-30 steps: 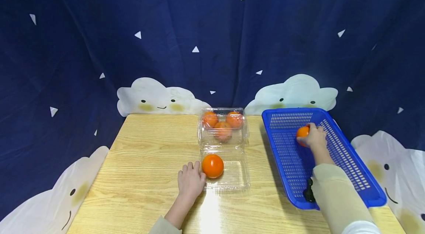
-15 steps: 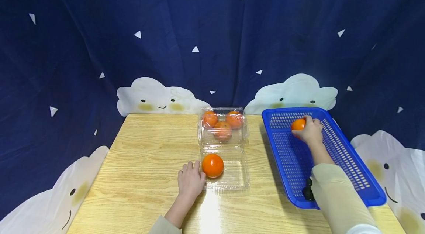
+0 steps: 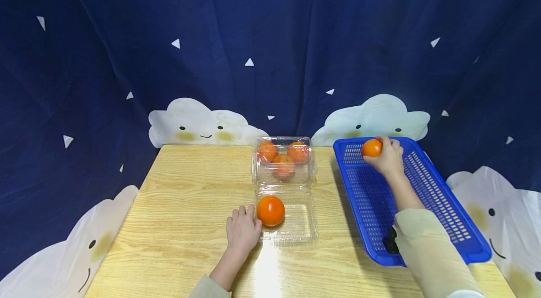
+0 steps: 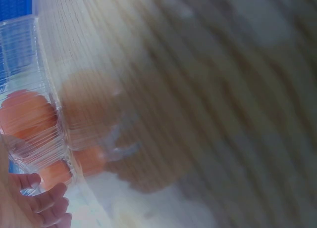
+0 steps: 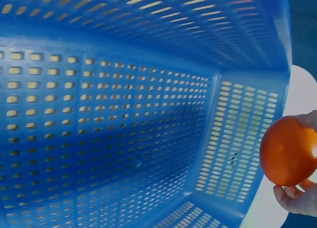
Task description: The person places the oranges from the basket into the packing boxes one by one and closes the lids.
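Observation:
My right hand (image 3: pixel 387 157) grips an orange (image 3: pixel 372 148) between thumb and fingers, over the far end of the blue basket (image 3: pixel 361 213). The right wrist view shows that orange (image 5: pixel 285 151) near the basket's end wall. My left hand (image 3: pixel 243 231) rests on the wood beside the near left edge of a clear plastic clamshell box (image 3: pixel 297 227), its fingers relaxed; whether it touches the box is hard to tell. A single orange (image 3: pixel 271 211) lies in the box's near half. Three more oranges, one of them the middle orange (image 3: pixel 283 168), show through the far half.
The wooden table (image 3: pixel 186 194) carries the box at its middle and the basket at its right. A black object (image 3: pixel 390 240) shows beside the right sleeve at the basket's near end. Behind the table hangs a dark blue curtain (image 3: pixel 211 53) with clouds.
My right hand has lifted the orange from inside the basket and carried it away from me and to the left. The left hand and the box have stayed put.

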Demonstrator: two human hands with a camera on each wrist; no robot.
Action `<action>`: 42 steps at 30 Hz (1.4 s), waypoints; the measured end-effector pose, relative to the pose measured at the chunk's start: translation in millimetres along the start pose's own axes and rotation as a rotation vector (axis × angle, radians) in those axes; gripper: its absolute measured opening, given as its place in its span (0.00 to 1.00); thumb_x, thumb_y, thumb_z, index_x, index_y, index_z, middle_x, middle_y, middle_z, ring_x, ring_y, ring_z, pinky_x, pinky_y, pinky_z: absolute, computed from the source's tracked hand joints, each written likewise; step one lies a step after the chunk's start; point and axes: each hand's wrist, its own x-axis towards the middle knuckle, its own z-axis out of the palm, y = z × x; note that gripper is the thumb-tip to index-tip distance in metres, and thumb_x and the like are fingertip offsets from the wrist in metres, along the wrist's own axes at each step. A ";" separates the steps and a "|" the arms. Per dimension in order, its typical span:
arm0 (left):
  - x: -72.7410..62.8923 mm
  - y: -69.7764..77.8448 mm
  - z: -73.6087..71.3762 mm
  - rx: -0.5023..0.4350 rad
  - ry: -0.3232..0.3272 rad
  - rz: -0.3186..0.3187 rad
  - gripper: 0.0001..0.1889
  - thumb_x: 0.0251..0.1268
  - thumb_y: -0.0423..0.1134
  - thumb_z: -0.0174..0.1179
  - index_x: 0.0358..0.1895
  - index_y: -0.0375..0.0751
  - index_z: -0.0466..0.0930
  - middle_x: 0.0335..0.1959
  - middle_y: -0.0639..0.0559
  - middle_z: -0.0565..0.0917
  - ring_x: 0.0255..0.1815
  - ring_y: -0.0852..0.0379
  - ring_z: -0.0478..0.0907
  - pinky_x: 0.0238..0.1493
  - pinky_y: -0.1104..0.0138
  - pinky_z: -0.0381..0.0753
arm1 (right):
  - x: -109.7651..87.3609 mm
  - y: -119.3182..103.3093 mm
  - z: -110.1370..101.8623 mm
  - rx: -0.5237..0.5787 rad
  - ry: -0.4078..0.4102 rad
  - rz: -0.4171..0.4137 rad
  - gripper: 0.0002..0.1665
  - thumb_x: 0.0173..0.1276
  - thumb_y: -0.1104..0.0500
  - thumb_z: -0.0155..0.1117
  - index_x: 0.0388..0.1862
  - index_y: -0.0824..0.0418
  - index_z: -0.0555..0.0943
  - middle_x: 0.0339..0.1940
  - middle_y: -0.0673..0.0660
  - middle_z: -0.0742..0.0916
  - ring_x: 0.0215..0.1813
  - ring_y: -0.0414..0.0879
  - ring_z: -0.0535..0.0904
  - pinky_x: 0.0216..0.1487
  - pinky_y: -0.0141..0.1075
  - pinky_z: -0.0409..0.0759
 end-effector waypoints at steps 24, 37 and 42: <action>0.3 -0.2 0.8 -0.002 -0.018 -0.006 0.17 0.53 0.45 0.51 0.45 0.42 0.73 0.34 0.45 0.74 0.34 0.47 0.69 0.31 0.59 0.66 | -17.3 -63.4 -5.5 0.067 0.010 -0.218 0.40 0.46 0.60 0.71 0.59 0.66 0.66 0.56 0.73 0.66 0.55 0.68 0.61 0.47 0.63 0.67; 0.1 -0.1 0.4 -0.011 -0.014 -0.008 0.17 0.53 0.45 0.51 0.45 0.42 0.73 0.34 0.45 0.74 0.33 0.48 0.69 0.31 0.59 0.66 | -38.8 -87.9 1.4 0.083 -0.008 -0.345 0.39 0.42 0.60 0.74 0.55 0.63 0.69 0.55 0.70 0.69 0.51 0.66 0.64 0.45 0.61 0.68; 0.1 -0.3 0.3 -0.016 -0.013 -0.010 0.16 0.53 0.45 0.52 0.44 0.42 0.73 0.33 0.45 0.74 0.33 0.48 0.68 0.31 0.59 0.66 | -47.9 -95.1 6.0 0.090 -0.031 -0.386 0.39 0.40 0.59 0.74 0.54 0.62 0.70 0.54 0.69 0.70 0.50 0.65 0.65 0.45 0.60 0.68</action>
